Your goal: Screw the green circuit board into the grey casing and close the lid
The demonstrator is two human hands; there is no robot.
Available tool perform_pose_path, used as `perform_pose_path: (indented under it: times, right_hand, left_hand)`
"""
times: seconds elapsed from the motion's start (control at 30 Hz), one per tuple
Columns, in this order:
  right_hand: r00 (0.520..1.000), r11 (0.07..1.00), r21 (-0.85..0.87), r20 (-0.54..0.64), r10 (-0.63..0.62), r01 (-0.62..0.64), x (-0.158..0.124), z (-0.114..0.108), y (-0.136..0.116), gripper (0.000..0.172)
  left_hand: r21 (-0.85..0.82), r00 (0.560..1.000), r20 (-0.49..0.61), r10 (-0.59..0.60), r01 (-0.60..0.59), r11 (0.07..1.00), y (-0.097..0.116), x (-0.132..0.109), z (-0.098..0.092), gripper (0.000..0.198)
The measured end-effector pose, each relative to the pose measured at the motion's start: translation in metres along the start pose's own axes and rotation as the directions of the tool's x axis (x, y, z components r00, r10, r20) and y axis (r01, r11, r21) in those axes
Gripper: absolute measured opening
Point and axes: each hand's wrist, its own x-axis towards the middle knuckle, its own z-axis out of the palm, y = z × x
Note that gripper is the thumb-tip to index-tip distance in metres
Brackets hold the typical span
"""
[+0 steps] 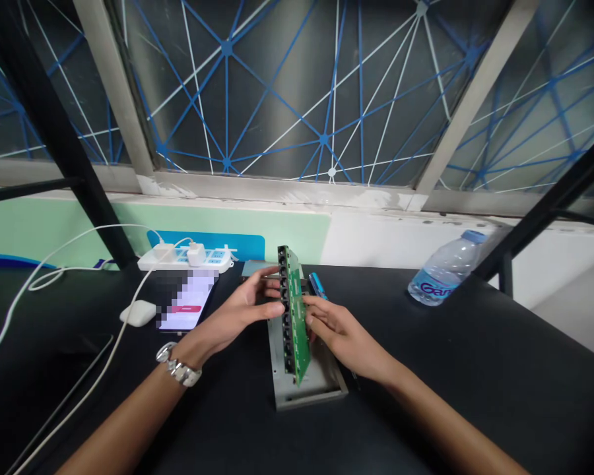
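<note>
Presently, one green circuit board (301, 336), held between the fingers of both hands and tilted on edge, with a row of black ports (286, 316) facing the left fingers; left hand (251, 300), thumb laid against the ports, other fingers curled about the far part of that row, grasping the board; right hand (339, 330), thumb and fingertips set on the green face, steadying it with a light hold, neither hand clenched into a fist.

Below the fingers, one grey metal tray (327, 379), rimmed at its near end, lying on a black table (400, 422); whether the board's lower end touches it cannot be told.

Just beyond the right fingertips, one blue pen (317, 285); to the left of the left fingers, one lit phone (192, 300), and past it one white case (138, 313); farther off, beyond the phone, one white power strip (212, 260); well to the right of the right fingers, one water bottle (445, 274).

Handling notes, by judgement: pressure is best kept on the ports and edges, off the soldered face; both hands should turn together, so that the board does not flex; its lower corner wants guarding from the tray's rim.
</note>
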Motion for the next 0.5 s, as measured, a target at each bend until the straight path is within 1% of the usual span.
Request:
perform_pose_path:
  times: [0.07, 0.2, 0.27, 0.37, 0.5]
  right_hand:
    - [1.000, 1.000, 0.007, 0.016, -0.026, 0.025, 0.000, 0.004, -0.004, 0.040]
    - [0.999, 0.996, -0.079, 0.010, -0.043, 0.043, 0.000, 0.009, -0.011, 0.044]
    - [0.999, 0.995, -0.093, 0.025, -0.038, 0.040, 0.000, 0.010, -0.012, 0.046]
    - [0.999, 0.997, -0.079, 0.026, -0.018, 0.020, -0.001, 0.011, -0.013, 0.047]
    - [0.998, 0.998, -0.041, 0.022, 0.052, -0.051, -0.005, 0.009, -0.015, 0.050]
  left_hand:
    - [-0.017, 1.000, 0.002, -0.029, 0.029, 0.999, -0.004, -0.001, 0.005, 0.068]
    - [-0.055, 0.996, 0.015, -0.090, 0.091, 0.994, -0.007, -0.004, 0.012, 0.074]
    - [-0.063, 0.993, 0.042, -0.109, 0.112, 0.992, -0.007, -0.005, 0.013, 0.075]
    - [-0.071, 0.991, 0.064, -0.121, 0.126, 0.990, -0.007, -0.005, 0.015, 0.077]
    - [-0.063, 0.992, 0.048, -0.117, 0.119, 0.991, -0.007, -0.005, 0.016, 0.080]
